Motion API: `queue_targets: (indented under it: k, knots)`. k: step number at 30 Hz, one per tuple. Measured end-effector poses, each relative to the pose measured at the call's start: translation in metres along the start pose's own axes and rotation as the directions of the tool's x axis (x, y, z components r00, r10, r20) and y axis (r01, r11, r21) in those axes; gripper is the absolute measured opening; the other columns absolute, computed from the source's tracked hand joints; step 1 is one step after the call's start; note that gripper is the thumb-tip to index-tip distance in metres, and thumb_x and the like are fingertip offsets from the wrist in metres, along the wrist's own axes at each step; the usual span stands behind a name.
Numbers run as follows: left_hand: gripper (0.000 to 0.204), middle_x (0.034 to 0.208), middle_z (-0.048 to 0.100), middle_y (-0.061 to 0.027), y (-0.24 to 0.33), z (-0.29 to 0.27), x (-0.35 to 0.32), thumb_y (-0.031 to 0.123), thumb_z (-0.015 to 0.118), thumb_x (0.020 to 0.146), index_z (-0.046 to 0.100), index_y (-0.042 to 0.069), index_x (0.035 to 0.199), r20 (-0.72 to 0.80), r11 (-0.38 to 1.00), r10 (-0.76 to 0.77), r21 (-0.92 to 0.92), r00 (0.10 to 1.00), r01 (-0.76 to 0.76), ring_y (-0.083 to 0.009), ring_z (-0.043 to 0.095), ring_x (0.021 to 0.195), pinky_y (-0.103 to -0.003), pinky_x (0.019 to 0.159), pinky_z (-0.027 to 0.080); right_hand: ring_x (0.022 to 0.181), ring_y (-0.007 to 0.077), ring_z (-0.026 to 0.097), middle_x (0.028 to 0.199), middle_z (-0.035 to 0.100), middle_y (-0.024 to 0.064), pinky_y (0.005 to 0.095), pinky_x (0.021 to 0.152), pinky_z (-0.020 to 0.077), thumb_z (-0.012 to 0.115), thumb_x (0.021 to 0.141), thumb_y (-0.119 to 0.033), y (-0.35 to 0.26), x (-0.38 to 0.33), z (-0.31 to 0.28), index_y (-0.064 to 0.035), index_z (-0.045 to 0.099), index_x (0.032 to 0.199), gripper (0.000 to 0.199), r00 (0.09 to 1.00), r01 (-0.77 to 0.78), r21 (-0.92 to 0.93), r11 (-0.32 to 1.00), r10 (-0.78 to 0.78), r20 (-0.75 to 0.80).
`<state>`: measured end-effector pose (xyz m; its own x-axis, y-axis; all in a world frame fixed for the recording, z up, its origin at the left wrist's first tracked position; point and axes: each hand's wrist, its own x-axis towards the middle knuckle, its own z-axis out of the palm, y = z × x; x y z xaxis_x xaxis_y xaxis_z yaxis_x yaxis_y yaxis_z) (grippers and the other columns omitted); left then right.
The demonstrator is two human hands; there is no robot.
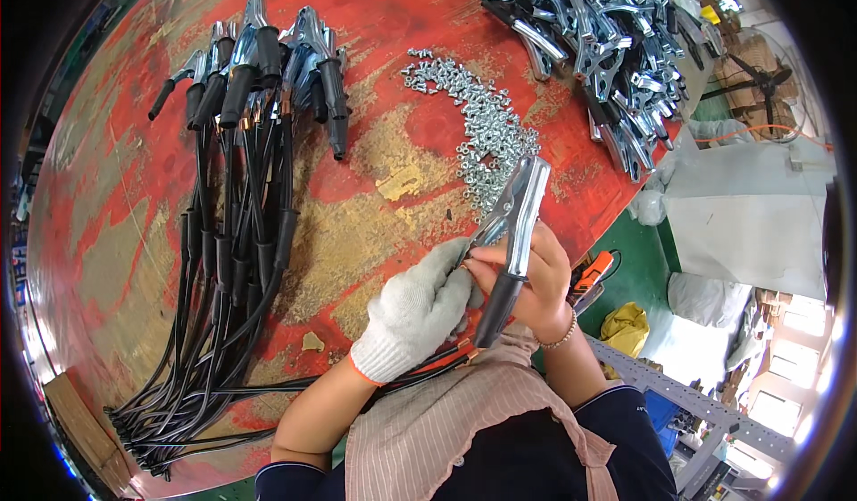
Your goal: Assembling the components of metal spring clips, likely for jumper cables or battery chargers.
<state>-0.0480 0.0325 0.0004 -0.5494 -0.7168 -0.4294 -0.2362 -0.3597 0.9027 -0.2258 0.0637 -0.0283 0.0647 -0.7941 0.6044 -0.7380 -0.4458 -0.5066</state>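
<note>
Paint-worn worktop point(375, 19) spreads before you; by its near edge, your gloved left hand point(412, 303) grips one end of the clamp point(529, 205), your bare right hand point(543, 280) pinching it; keep that end steady.

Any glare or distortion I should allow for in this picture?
Head view: windows at lower right are blown out; the left edge of the worn red table bows; corners go black; the held clamp glints, but its outline reads clearly.

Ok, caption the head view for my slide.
Bare right fingers hold a metal clamp, gloved left fingers at one end, at a worn red table with small fasteners and black cables.
</note>
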Motion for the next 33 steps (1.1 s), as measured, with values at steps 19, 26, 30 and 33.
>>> queue_targets:
  k: [19, 26, 30, 33]
  knots:
    - [0.032, 0.080, 0.068, -0.0123, -0.027, 0.007, 0.008, 0.011, 0.053, 0.093, 0.058, 0.000, 0.123, -0.140, 0.966, 0.207, 0.185, 0.968, -0.180, -0.0176, 0.067, 0.073, -0.030, 0.068, 0.052, 0.066, 0.0250, 0.059, 0.079, 0.062, 0.0079, 0.0338, 0.056, 0.0468, 0.086, 0.065, -0.009, -0.001, -0.002, -0.005, -0.0087, 0.071, 0.086, 0.026, 0.998, -0.039, 0.057, 0.998, 0.036, 0.057]
    - [0.033, 0.080, 0.068, -0.0115, -0.015, 0.007, 0.001, 0.012, 0.053, 0.093, 0.058, 0.001, 0.124, -0.127, 0.963, 0.209, 0.198, 0.970, -0.181, -0.0162, 0.067, 0.071, -0.031, 0.065, 0.053, 0.069, 0.0252, 0.061, 0.082, 0.063, 0.0078, 0.0349, 0.058, 0.0478, 0.084, 0.067, -0.008, -0.006, -0.002, -0.003, -0.0106, 0.073, 0.089, 0.025, 0.992, -0.122, 0.095, 0.988, 0.119, 0.044]
    - [0.033, 0.083, 0.067, -0.0086, -0.014, 0.002, 0.001, 0.011, 0.052, 0.095, 0.056, 0.001, 0.126, -0.112, 0.961, 0.208, 0.209, 0.972, -0.182, -0.0122, 0.063, 0.071, -0.029, 0.066, 0.052, 0.070, 0.0251, 0.060, 0.082, 0.062, 0.0066, 0.0353, 0.059, 0.0473, 0.081, 0.065, -0.010, 0.003, -0.008, -0.010, -0.0111, 0.073, 0.092, 0.028, 0.997, -0.011, 0.067, 0.998, 0.005, 0.080]
    - [0.033, 0.087, 0.065, -0.0082, -0.005, 0.001, -0.002, 0.009, 0.052, 0.095, 0.056, -0.001, 0.126, -0.101, 0.994, 0.097, 0.053, 0.990, -0.092, -0.0087, 0.059, 0.078, -0.026, 0.070, 0.049, 0.068, 0.0244, 0.057, 0.079, 0.057, 0.0045, 0.0351, 0.058, 0.0454, 0.078, 0.060, -0.009, 0.006, -0.015, -0.009, -0.0119, 0.072, 0.093, 0.034, 0.999, 0.023, 0.034, 0.999, -0.025, 0.034]
